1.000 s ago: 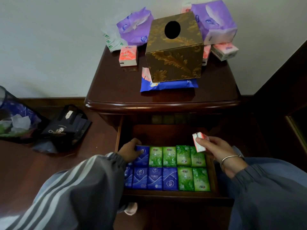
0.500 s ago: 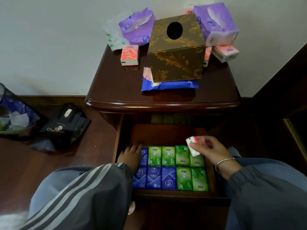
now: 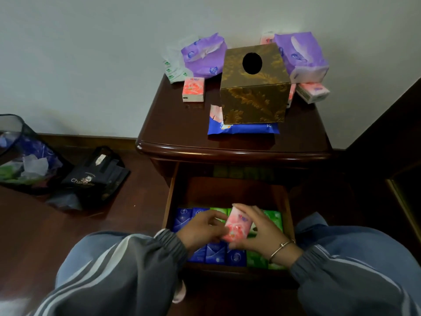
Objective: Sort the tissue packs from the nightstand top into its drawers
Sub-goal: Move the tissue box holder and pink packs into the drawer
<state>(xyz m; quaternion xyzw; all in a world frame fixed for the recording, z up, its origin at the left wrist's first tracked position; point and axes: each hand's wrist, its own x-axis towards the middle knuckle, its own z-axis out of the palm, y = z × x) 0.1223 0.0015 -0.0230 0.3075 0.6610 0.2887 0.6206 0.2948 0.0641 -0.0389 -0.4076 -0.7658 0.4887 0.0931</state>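
Over the open drawer [image 3: 227, 190] of the dark wooden nightstand [image 3: 173, 124], both hands hold one pink tissue pack [image 3: 238, 226]. My right hand [image 3: 262, 233] grips its right side and my left hand [image 3: 200, 229] touches its left side. Blue packs [image 3: 182, 221] and green packs [image 3: 274, 218] fill the drawer's front in rows, partly hidden by my hands. On the nightstand top lie another pink pack [image 3: 193, 89], two purple soft packs [image 3: 204, 56] [image 3: 300, 55], a pink-white pack [image 3: 313, 92] and a blue flat pack [image 3: 241, 128].
A gold patterned tissue box [image 3: 255, 87] stands on the blue flat pack. White-green sachets [image 3: 173, 69] lie at the back left. On the floor at the left sit a black bag [image 3: 95, 174] and a mesh bin [image 3: 20, 156]. Dark furniture [image 3: 387, 144] rises on the right.
My right hand carried the pink pack left, from the drawer's right edge to over its middle. My left hand left the blue packs and came to the pink pack.
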